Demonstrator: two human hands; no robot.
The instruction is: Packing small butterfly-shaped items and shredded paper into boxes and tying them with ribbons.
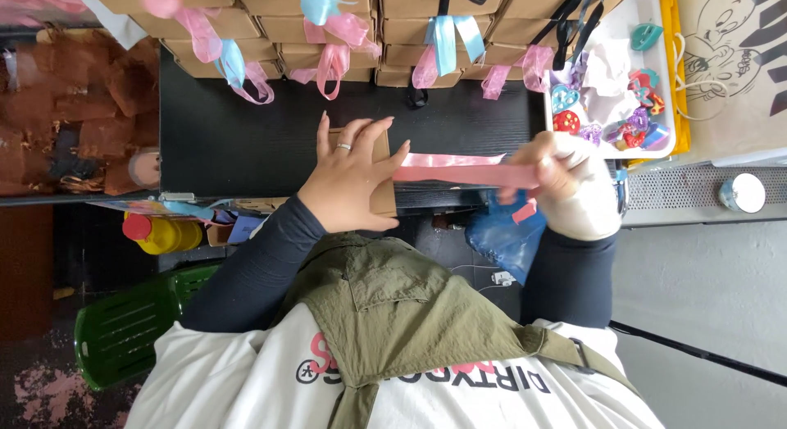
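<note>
My left hand [348,179], with a ring on one finger, lies flat with fingers spread on a small brown cardboard box [383,195] at the near edge of the black table [238,142]. A pink ribbon [463,173] runs from under that hand's thumb to the right. My right hand [557,168], with a white covering on its wrist and palm, pinches the ribbon's right end and holds it taut above the table edge.
Several brown boxes tied with pink and blue ribbons [344,27] are stacked along the table's far side. A white tray [666,85] of small colourful trinkets stands at the right. A blue plastic bag [508,232], yellow bottles [164,232] and a green chair [123,331] are below the table.
</note>
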